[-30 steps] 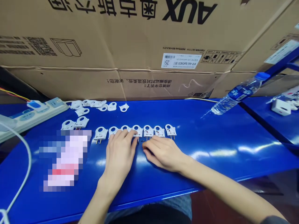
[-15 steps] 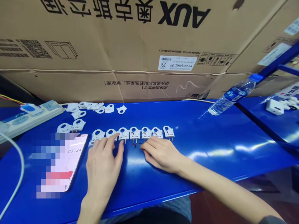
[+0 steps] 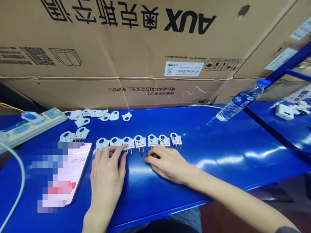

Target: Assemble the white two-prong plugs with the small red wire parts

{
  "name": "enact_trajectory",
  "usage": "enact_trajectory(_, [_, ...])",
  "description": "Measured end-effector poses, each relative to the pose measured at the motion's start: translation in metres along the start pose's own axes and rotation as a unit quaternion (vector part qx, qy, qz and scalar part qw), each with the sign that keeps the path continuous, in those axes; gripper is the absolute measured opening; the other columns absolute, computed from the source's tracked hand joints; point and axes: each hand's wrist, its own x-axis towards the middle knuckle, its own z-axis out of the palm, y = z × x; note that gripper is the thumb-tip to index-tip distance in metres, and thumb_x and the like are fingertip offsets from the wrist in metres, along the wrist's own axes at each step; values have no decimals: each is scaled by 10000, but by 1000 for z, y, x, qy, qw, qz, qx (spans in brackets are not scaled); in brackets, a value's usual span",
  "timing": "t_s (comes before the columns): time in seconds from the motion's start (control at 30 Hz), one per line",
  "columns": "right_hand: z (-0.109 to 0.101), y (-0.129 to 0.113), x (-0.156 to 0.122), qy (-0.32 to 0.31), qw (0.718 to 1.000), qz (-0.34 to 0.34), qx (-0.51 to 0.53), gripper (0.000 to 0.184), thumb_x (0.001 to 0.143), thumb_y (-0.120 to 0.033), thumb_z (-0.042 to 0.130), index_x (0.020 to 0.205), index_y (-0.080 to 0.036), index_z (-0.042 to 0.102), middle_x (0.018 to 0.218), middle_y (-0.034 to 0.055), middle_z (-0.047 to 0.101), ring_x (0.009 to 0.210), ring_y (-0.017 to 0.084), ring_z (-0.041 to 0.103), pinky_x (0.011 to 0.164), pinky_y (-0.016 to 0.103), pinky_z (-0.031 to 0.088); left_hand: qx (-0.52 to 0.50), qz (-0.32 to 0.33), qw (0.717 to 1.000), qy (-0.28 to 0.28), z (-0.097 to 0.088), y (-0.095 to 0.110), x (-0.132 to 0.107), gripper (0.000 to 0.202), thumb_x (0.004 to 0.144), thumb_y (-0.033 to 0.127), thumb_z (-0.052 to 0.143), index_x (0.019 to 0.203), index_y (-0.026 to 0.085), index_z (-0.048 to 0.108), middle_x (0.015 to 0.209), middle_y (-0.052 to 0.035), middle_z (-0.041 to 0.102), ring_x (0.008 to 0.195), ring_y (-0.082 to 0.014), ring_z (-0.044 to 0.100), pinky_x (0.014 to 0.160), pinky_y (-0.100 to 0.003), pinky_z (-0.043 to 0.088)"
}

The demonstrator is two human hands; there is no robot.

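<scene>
White plug parts with round finger holes stand in a row on the blue table, several showing metal pins toward me. My left hand [image 3: 108,170] lies palm down at the left end of the row, thumb and fingers apart. Its index fingertip reaches the lower edge of the third plug [image 3: 128,142]. My right hand [image 3: 168,163] is curled below the plug with dark wires [image 3: 153,140], fingertips drawn together near the table. Whatever they pinch, if anything, is too small to see. A tiny red and black piece [image 3: 141,153] lies below the fourth plug [image 3: 140,141].
More white plug parts [image 3: 114,115] lie at the back left. A phone [image 3: 77,174] showing a clock rests left of my left hand, by a power strip [image 3: 29,124]. A tilted water bottle [image 3: 243,101] stands back right, before a large cardboard box [image 3: 145,68].
My left index finger has come down onto the lower edge of the third plug. The fingers of my right hand have shifted slightly toward me. The camera view has tilted a little.
</scene>
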Motion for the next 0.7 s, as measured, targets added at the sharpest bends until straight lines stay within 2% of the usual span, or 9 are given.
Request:
enact_trajectory(0.17, [1,-1,0,-11,1000,-4,-2,155,1047,-176,540,1082,-204,688,1028,44,686,862,161,593,610,262,421,-17,-7,1000,4,-2,2,0,308,1041,344,437,1162,225,693,1065,-104,665,1014,-313,578,837,-429,488])
enact_trajectory(0.43, [1,-3,2,-5,1000,22,-1,325,1025,-160,521,1333,-134,622,986,63,691,905,202,609,709,303,515,-31,-2,999,8,-2,4,1,252,1041,303,450,1154,205,653,1046,-99,674,1014,-321,573,847,-431,482])
enact_trajectory(0.7, [4,0,3,-40,998,51,-26,377,1014,-158,528,1383,-125,603,981,83,661,926,231,582,751,333,529,-58,-12,998,31,-3,6,1,231,1048,301,452,1154,202,632,1064,-103,669,1045,-322,582,860,-433,489])
